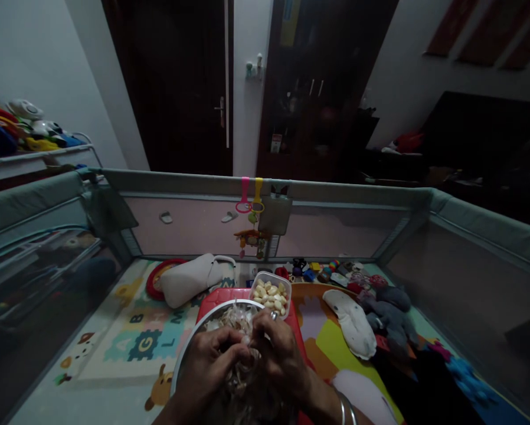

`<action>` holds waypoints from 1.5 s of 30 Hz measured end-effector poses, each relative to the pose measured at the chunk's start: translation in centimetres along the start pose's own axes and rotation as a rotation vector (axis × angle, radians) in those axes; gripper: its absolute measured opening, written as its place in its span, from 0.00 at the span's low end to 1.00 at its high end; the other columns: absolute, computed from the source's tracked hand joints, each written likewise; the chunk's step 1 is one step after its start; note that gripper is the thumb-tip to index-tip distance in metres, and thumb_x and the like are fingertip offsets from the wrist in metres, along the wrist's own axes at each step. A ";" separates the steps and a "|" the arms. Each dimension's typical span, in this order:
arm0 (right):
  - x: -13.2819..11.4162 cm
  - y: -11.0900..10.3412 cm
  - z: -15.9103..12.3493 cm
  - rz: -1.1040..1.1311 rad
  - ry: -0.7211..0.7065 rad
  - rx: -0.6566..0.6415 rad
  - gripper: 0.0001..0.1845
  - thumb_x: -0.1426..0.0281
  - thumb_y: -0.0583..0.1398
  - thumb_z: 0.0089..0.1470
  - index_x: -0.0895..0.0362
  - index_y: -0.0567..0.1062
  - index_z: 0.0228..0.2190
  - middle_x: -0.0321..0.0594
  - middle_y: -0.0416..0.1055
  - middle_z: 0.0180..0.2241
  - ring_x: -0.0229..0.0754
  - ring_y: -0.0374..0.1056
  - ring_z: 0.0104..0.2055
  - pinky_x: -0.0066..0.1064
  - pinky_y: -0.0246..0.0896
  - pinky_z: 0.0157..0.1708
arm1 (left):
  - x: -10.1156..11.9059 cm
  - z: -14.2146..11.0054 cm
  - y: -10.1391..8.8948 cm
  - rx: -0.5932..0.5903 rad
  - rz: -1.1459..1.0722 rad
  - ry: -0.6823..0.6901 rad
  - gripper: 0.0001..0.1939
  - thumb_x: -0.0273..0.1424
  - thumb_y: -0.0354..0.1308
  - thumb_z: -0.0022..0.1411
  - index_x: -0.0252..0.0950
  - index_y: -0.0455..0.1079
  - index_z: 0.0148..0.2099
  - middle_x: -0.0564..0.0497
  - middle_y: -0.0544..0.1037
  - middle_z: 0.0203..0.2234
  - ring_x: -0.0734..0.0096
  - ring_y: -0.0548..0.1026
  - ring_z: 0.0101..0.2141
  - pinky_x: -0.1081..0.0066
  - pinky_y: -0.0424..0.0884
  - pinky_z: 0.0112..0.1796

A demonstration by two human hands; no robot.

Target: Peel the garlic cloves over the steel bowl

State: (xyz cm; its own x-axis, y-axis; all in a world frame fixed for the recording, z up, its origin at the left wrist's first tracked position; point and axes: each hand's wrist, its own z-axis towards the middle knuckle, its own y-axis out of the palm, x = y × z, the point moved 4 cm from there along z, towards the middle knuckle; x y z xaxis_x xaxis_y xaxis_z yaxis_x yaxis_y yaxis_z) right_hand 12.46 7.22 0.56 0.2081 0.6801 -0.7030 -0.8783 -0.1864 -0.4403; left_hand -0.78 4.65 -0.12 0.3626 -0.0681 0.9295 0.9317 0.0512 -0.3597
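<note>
Together, the left hand [205, 363] and right hand [280, 354] grip a garlic clove [247, 340] between them.

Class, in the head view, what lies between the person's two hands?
Papery garlic skins lie between the left hand and the right hand, as the head view shows.
</note>
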 end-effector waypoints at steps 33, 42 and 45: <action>-0.7 -0.6 -0.1 0.096 -0.131 0.199 0.07 0.76 0.56 0.52 0.54 0.73 0.30 0.39 0.65 0.30 0.38 0.66 0.32 0.27 0.64 0.30 | -0.9 0.2 0.3 -0.044 -0.348 -0.076 0.05 0.28 0.58 0.50 0.32 0.74 0.29 0.50 0.77 0.23 0.68 0.73 0.28 0.75 0.65 0.29; -0.4 -0.8 0.0 0.151 0.006 0.190 0.07 0.76 0.58 0.50 0.54 0.75 0.26 0.37 0.67 0.28 0.38 0.67 0.30 0.28 0.64 0.31 | -0.8 0.1 0.1 0.015 -0.217 -0.064 0.04 0.28 0.58 0.49 0.34 0.73 0.26 0.51 0.77 0.22 0.67 0.73 0.26 0.74 0.65 0.28; -0.5 -0.7 0.0 0.145 0.017 0.192 0.06 0.76 0.58 0.50 0.55 0.74 0.25 0.37 0.66 0.27 0.38 0.66 0.30 0.27 0.63 0.30 | -0.8 0.1 0.1 0.012 -0.180 -0.061 0.04 0.28 0.57 0.49 0.34 0.74 0.26 0.51 0.78 0.22 0.67 0.73 0.26 0.74 0.65 0.29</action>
State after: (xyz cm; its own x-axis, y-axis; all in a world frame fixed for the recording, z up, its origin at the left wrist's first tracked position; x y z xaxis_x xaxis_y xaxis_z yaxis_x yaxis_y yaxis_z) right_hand 13.01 7.01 1.21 0.0796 0.6437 -0.7611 -0.9649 -0.1418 -0.2209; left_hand -1.02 4.80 -0.91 0.1877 -0.0170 0.9821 0.9809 0.0556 -0.1865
